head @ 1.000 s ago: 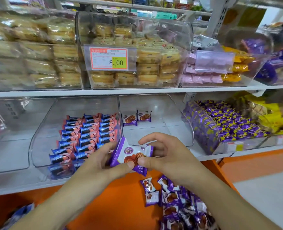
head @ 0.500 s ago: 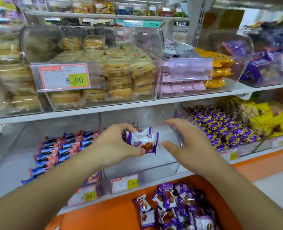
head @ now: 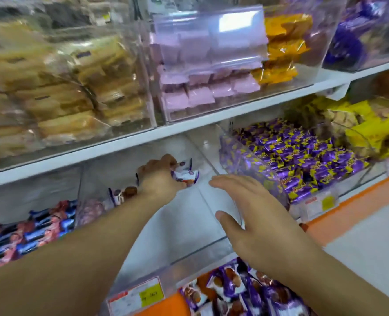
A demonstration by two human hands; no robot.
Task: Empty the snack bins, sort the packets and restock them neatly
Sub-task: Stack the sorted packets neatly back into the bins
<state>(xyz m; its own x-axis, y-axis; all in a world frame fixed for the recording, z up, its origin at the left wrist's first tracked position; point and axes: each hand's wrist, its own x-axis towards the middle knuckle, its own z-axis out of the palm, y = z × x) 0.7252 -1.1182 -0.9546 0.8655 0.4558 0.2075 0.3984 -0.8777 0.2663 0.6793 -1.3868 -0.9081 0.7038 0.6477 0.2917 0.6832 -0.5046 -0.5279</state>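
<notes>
My left hand (head: 159, 179) reaches deep into the clear middle bin (head: 189, 254) on the lower shelf and grips a small stack of purple-and-white snack packets (head: 186, 175) near the bin's back. Another packet of the same kind (head: 120, 195) stands at the bin's back left. My right hand (head: 252, 215) hovers with straight spread fingers over the bin's right side and holds nothing. A pile of the same purple packets (head: 234, 290) lies below the shelf at the bottom of the view.
A bin of blue-and-red packets (head: 26, 233) stands to the left, a bin of purple-and-yellow candies (head: 303, 160) to the right, yellow packets (head: 371, 128) beyond it. The upper shelf holds bins of cakes (head: 63, 92) and pink packets (head: 202, 87). A price tag (head: 138, 297) is on the bin's front.
My left hand has carried the packets from the bin's opening to its back. My right hand has let go and now hovers flat over the bin. The view has moved closer and rightward.
</notes>
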